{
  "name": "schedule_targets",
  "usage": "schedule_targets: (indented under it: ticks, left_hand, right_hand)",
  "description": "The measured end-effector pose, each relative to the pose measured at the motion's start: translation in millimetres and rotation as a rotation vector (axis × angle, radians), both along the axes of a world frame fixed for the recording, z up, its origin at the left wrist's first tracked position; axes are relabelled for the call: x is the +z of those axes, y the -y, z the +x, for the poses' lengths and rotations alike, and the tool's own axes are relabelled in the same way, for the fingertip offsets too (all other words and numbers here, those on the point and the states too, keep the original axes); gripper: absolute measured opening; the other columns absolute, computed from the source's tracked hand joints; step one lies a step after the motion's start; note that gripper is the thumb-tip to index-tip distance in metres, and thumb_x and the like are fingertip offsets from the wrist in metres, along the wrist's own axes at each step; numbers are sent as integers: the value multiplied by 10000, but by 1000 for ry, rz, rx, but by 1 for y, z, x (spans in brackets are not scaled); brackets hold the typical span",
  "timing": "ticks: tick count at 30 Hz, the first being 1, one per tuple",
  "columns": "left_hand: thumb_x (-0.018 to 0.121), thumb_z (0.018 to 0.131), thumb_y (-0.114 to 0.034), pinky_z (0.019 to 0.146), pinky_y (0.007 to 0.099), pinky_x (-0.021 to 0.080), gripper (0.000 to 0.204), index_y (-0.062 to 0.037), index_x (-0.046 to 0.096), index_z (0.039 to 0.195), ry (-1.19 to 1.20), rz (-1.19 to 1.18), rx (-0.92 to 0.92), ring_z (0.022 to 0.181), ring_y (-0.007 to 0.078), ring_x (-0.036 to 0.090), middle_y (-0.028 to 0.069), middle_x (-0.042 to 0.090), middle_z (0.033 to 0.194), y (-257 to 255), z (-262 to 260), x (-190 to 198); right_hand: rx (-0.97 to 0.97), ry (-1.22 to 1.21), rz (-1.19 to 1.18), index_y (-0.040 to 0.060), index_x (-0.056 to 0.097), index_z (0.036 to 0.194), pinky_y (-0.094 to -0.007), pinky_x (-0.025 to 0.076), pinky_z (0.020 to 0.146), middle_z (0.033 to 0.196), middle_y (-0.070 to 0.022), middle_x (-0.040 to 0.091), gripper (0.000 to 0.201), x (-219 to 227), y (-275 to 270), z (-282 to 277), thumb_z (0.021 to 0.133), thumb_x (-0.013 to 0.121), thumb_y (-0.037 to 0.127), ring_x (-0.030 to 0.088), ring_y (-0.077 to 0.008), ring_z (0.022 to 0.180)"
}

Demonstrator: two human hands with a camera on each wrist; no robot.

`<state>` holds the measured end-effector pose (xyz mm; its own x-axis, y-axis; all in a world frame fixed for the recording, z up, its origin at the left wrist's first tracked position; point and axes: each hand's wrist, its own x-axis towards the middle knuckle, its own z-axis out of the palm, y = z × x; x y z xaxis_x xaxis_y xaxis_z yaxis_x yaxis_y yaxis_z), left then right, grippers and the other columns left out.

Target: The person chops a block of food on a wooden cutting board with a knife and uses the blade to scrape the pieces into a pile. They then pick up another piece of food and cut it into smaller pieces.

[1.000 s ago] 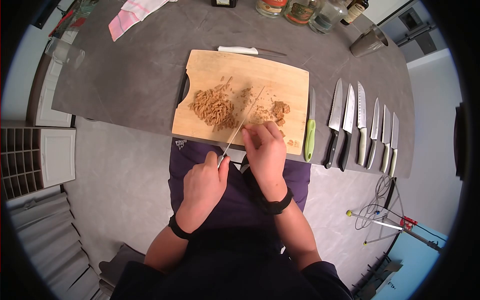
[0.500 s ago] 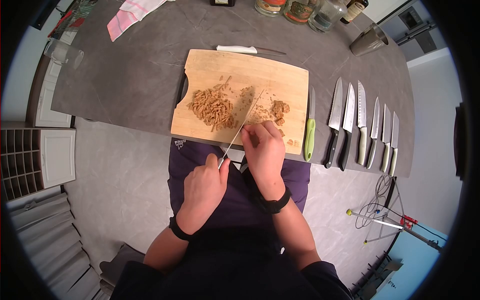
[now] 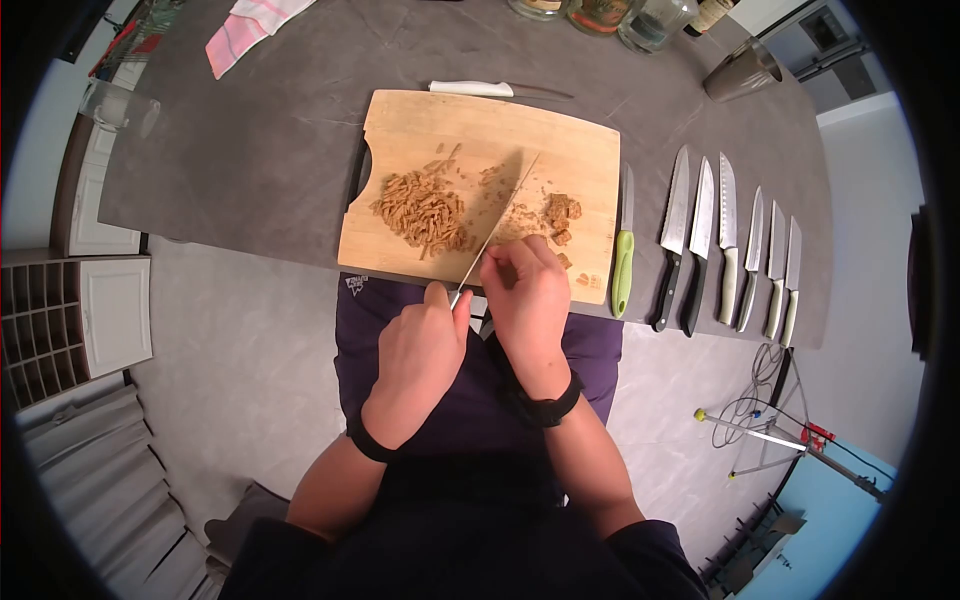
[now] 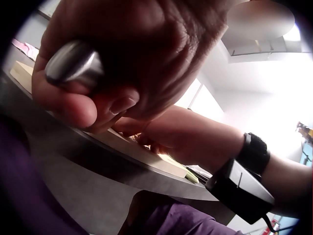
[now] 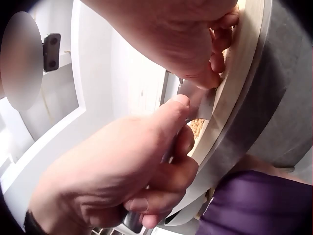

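My left hand [image 3: 422, 350] grips the handle [image 4: 76, 66] of a knife at the board's near edge. Its thin blade [image 3: 497, 222] slants up and right over the wooden board [image 3: 480, 115], its shadow beside it. Right of the blade, my right hand [image 3: 528, 300] has thumb and fingers bent together at the near edge, around brown food mostly hidden by the fingers. In the right wrist view its fingertips lie close beside the blade [image 5: 198, 100]. Left of the blade is a pile of brown strips [image 3: 422, 215]; brown chunks [image 3: 560, 212] lie at the right.
Beyond the board lies a white-handled knife [image 3: 470, 89]. A green-handled knife [image 3: 623, 270] is right of it, then a row of several knives [image 3: 727, 230]. Farther back stand a metal cup [image 3: 740, 75] and bottles [image 3: 655, 25]; a pink-striped cloth [image 3: 250, 30] is at the back left.
My left hand has moved forward and right with the knife, and the blade's tip sits farther forward. My right hand stays bent beside the blade. The head view has shifted slightly.
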<state>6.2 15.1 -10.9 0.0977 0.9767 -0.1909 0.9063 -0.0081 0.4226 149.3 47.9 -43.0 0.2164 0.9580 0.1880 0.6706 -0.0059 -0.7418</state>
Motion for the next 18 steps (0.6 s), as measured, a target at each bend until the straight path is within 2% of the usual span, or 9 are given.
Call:
schedule_targets:
  ticks: [7, 16, 18]
  left_hand:
    - [612, 1143, -367, 567, 553, 579, 401, -22, 616, 937, 0, 62, 37, 630, 457, 727, 213, 690, 645, -2, -8, -2]
    - [624, 1139, -373, 543, 550, 563, 397, -43, 601, 920, 45, 54, 28, 601, 453, 709, 216, 667, 620, 13, -19, 7]
    - [628, 1137, -371, 537, 548, 560, 396, -44, 597, 916, 65, 47, 19, 594, 452, 705, 216, 661, 615, 16, -17, 6]
  right_hand:
    - [20, 20, -26, 46, 765, 926, -455, 529, 774, 835, -95, 641, 63, -1, 5, 2, 920, 808, 91, 666, -332, 817]
    - [28, -73, -15, 52, 784, 1024, -448, 532, 759, 857, -88, 631, 107, -7, 10, 6, 917, 778, 58, 663, -319, 796]
    - [35, -105, 3, 51, 785, 1039, -427, 541, 731, 870, -88, 636, 124, -5, 11, 7, 918, 771, 30, 660, -295, 769]
